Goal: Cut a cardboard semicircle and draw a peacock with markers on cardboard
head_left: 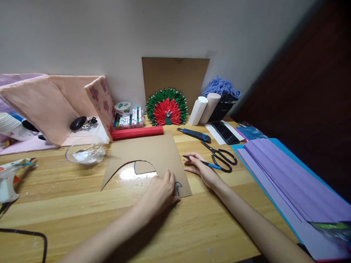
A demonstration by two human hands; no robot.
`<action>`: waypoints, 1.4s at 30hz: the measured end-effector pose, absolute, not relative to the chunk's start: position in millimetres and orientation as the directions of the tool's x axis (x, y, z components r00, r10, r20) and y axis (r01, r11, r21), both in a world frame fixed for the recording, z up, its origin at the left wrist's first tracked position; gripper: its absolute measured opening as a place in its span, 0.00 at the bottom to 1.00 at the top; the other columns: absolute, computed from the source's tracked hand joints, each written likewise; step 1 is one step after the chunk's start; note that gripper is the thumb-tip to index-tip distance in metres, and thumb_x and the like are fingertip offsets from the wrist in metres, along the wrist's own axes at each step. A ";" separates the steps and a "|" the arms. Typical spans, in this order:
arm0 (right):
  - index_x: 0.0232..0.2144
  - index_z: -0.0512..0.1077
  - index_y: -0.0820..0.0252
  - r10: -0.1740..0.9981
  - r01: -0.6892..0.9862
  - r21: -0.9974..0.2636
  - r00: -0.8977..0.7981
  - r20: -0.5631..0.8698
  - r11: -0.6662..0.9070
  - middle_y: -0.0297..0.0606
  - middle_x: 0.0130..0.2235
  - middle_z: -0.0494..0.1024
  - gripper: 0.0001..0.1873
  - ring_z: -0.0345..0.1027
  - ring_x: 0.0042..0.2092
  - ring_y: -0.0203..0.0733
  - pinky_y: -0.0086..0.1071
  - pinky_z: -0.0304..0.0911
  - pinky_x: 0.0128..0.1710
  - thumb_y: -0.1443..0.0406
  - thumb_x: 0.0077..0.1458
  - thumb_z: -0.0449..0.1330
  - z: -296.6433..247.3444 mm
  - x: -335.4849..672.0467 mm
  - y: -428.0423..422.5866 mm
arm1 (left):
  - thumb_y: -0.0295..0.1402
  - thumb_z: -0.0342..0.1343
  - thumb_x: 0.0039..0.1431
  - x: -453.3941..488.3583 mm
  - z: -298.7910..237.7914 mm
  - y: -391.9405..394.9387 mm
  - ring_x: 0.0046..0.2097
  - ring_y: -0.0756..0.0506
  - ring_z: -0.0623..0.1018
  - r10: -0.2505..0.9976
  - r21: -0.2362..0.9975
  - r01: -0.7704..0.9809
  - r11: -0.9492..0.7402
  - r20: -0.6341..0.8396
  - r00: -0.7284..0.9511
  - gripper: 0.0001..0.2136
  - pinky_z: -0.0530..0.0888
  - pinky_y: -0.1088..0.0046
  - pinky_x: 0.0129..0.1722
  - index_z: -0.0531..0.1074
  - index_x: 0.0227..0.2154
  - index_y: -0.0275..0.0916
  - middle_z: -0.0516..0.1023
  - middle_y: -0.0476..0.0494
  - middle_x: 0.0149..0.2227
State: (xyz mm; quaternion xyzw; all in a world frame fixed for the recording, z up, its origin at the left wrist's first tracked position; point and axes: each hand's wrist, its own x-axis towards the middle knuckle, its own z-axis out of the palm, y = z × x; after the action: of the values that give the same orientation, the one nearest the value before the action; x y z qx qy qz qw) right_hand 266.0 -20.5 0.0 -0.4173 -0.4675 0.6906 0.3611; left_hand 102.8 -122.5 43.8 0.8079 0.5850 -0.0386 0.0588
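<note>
A brown cardboard sheet lies on the wooden table, with a curved opening cut from its near side. A smaller cardboard piece with a blue edge line shows inside that opening. My left hand is bent over the sheet's near edge, fingers on top and thumb at the edge, beside a small blue drawn shape. Just off the sheet's right edge, my right hand holds a slim black-and-blue pen, its dark tip pointing left. Black-handled scissors lie right beside this hand.
A blue-black utility knife and a red roll lie behind. A clear bowl and a glue gun are at left. Purple sheets lie at right. A red-green peacock ornament stands at the back.
</note>
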 end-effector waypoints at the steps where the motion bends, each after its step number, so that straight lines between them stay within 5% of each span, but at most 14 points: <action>1: 0.36 0.67 0.56 0.891 -0.117 -0.946 -0.387 -0.237 -0.303 0.36 0.35 0.69 0.13 0.64 0.45 0.40 0.40 0.66 0.44 0.56 0.49 0.57 0.9 265.6 -20.9 | 0.44 0.54 0.50 104.5 44.5 -123.5 0.30 0.41 0.74 0.935 0.023 0.944 -0.328 -0.136 0.328 0.20 0.69 0.69 0.25 0.65 0.39 0.31 0.69 0.37 0.36; 10: 0.35 0.68 0.55 0.890 -0.171 -0.938 -0.403 -0.214 -0.303 0.35 0.36 0.70 0.11 0.64 0.44 0.40 0.40 0.64 0.45 0.57 0.50 0.57 3.0 264.7 -22.6 | 0.28 0.38 0.60 95.0 28.2 -114.9 0.28 0.43 0.73 0.900 -0.042 0.900 -0.434 -0.052 0.432 0.12 0.67 0.68 0.25 0.65 0.40 0.31 0.71 0.37 0.32; 15: 0.37 0.67 0.55 0.925 -0.051 -0.988 -0.363 -0.116 -0.144 0.36 0.39 0.70 0.12 0.64 0.46 0.40 0.37 0.61 0.47 0.56 0.52 0.55 -0.9 265.5 -19.9 | 0.39 0.43 0.60 78.5 37.6 -107.7 0.31 0.43 0.75 0.951 0.327 0.901 -0.284 -0.020 0.307 0.17 0.68 0.67 0.30 0.62 0.48 0.37 0.74 0.40 0.35; 18: 0.38 0.67 0.57 0.926 -0.015 -0.999 -0.376 -0.034 -0.043 0.37 0.36 0.71 0.13 0.66 0.41 0.39 0.35 0.61 0.43 0.56 0.54 0.52 3.8 266.3 -21.6 | 0.35 0.44 0.59 70.5 39.8 -102.5 0.37 0.45 0.74 0.979 0.606 0.774 -0.182 0.038 0.200 0.16 0.69 0.68 0.37 0.61 0.50 0.40 0.72 0.43 0.36; 21: 0.38 0.65 0.58 0.905 -0.048 -0.999 -0.426 -0.002 -0.025 0.34 0.29 0.71 0.13 0.65 0.33 0.36 0.33 0.61 0.37 0.56 0.55 0.51 10.3 266.4 -25.7 | 0.29 0.47 0.54 66.1 32.9 -98.0 0.39 0.46 0.72 0.987 0.745 0.653 -0.139 0.053 0.150 0.15 0.68 0.68 0.40 0.63 0.46 0.38 0.69 0.44 0.36; 27: 0.35 0.65 0.57 0.889 -0.057 -0.998 -0.456 0.044 0.020 0.32 0.26 0.69 0.09 0.63 0.30 0.35 0.30 0.59 0.33 0.60 0.51 0.56 13.3 265.8 -32.4 | 0.18 0.43 0.45 66.5 22.7 -98.5 0.45 0.47 0.69 0.983 0.820 0.560 -0.116 0.014 0.184 0.22 0.67 0.66 0.46 0.60 0.46 0.37 0.68 0.42 0.41; 34: 0.34 0.71 0.59 0.834 -0.003 -0.997 -0.548 0.065 0.076 0.37 0.31 0.71 0.12 0.65 0.33 0.38 0.33 0.62 0.36 0.58 0.53 0.54 16.2 264.7 -42.0 | 0.20 0.44 0.48 75.3 28.2 -104.7 0.37 0.50 0.70 0.963 0.852 0.518 -0.078 -0.070 0.259 0.23 0.69 0.71 0.40 0.57 0.50 0.38 0.69 0.42 0.42; 42: 0.37 0.71 0.57 0.726 0.031 -0.988 -0.682 0.091 0.153 0.36 0.34 0.71 0.11 0.66 0.35 0.38 0.32 0.62 0.38 0.60 0.56 0.52 18.4 260.7 -51.1 | 0.19 0.45 0.46 80.4 22.7 -105.7 0.48 0.47 0.69 0.949 0.856 0.494 -0.150 -0.017 0.316 0.26 0.66 0.67 0.49 0.57 0.52 0.37 0.69 0.40 0.47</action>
State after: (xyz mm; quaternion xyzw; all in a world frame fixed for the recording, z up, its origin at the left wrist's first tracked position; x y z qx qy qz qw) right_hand 260.7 -51.1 18.4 -0.2701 -0.7004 0.5921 0.2932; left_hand 80.4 -105.7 22.7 0.7039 0.5125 0.2818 0.4031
